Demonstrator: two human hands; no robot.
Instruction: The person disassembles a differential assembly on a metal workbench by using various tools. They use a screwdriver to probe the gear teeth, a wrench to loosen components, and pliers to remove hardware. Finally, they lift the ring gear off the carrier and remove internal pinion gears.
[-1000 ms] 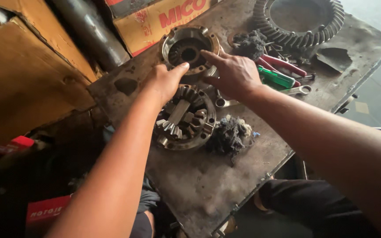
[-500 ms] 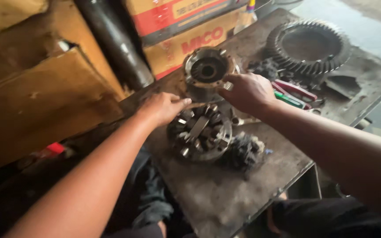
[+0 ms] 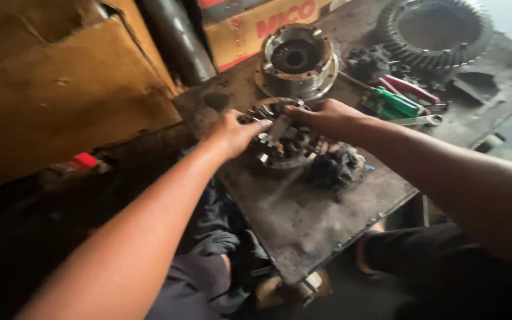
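An open differential case half (image 3: 282, 142) with small gears and a cross shaft inside lies on the greasy metal plate (image 3: 309, 219). My left hand (image 3: 232, 133) grips its left rim, fingers curled over the edge. From the right, my right hand (image 3: 327, 118) grips the far right rim, its fingers over the gears. A second round case half (image 3: 296, 59) stands just behind, untouched. A dark greasy gear (image 3: 336, 169) lies right of the case, below my right wrist.
A large ring gear (image 3: 434, 32) lies at the back right. Green- and red-handled tools (image 3: 398, 101) and a spanner (image 3: 419, 121) lie beside it. Cardboard boxes (image 3: 256, 26) and a dark pipe (image 3: 176, 38) stand behind; a wooden board (image 3: 60, 89) is at left.
Both hands have closed onto the rim of the gear-filled case. The view has shifted, so the plate and parts now sit higher and further right.
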